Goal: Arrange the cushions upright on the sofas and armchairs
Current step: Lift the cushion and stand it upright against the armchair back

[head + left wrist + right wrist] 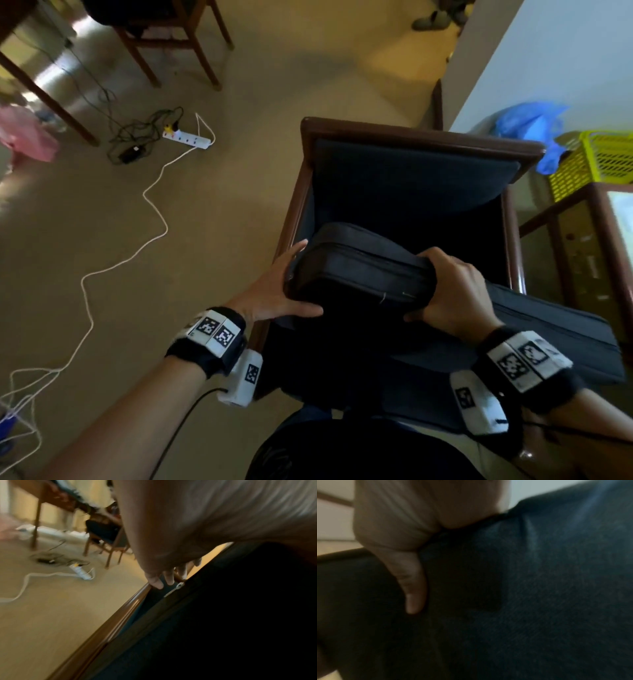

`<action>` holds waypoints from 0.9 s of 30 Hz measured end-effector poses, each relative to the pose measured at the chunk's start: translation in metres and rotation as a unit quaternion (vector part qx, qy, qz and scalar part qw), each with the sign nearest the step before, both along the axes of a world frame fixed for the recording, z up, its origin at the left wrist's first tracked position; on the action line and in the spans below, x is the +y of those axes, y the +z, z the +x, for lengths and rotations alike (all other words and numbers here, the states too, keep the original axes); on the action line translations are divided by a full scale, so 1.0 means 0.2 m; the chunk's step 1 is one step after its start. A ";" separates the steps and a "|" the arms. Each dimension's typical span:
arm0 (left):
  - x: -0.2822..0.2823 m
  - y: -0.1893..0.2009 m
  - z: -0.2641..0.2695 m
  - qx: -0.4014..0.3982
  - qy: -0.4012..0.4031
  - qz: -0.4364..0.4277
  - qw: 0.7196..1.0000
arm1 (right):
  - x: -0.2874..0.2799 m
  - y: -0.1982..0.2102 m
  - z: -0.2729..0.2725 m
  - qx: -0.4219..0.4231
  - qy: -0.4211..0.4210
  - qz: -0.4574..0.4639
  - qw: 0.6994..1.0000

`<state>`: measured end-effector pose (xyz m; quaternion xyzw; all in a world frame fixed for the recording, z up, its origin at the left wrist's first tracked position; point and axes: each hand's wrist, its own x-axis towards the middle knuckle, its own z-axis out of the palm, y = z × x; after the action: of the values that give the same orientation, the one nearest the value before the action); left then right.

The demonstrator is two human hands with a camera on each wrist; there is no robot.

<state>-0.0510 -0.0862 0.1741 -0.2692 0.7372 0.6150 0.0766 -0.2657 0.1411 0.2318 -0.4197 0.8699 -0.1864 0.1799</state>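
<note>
Head view: left hand [274,294] at 7 o'clock, fingers straight against the dark cushion [359,274]; right hand [452,294] at 5 o'clock, fingers curled round its other end, above the armchair [404,164] seat. Left wrist view: fingertips [157,582] by the wooden arm. Right wrist view: thumb [412,588] pressed into fabric. Step in hand, judged: setting it down; next, stand it against the back at 12 o'clock.

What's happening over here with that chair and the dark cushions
A person is holding a dark cushion over a wooden-framed armchair. The left hand presses flat against its left end, while the right hand grips its right end. Another dark cushion lies tilted across the seat's near edge, beneath it.
</note>
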 end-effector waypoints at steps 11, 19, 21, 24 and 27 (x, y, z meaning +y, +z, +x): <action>0.00 0.79 -0.48 0.213 -0.077 -0.341 0.912 | 0.24 0.28 -0.25 -0.076 -0.083 -0.305 0.946; 0.18 0.49 -0.66 0.054 -0.182 -0.465 0.865 | 0.29 -0.29 -0.13 -0.241 -0.204 -0.215 0.924; 0.20 0.37 -0.67 0.042 -0.180 -0.469 0.863 | 0.29 -0.35 -0.10 -0.266 -0.236 -0.197 0.914; 0.25 0.33 -0.73 0.045 -0.198 -0.491 0.847 | 0.32 -0.31 -0.12 -0.269 -0.278 -0.171 0.906; 0.30 0.32 -0.76 0.040 -0.204 -0.508 0.836 | 0.37 -0.23 -0.15 -0.255 -0.258 -0.143 0.921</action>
<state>-0.2033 -0.0268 0.2385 -0.0892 0.9866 0.1345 0.0234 -0.2960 0.2154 0.1859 -0.1402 0.8366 -0.4499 0.2794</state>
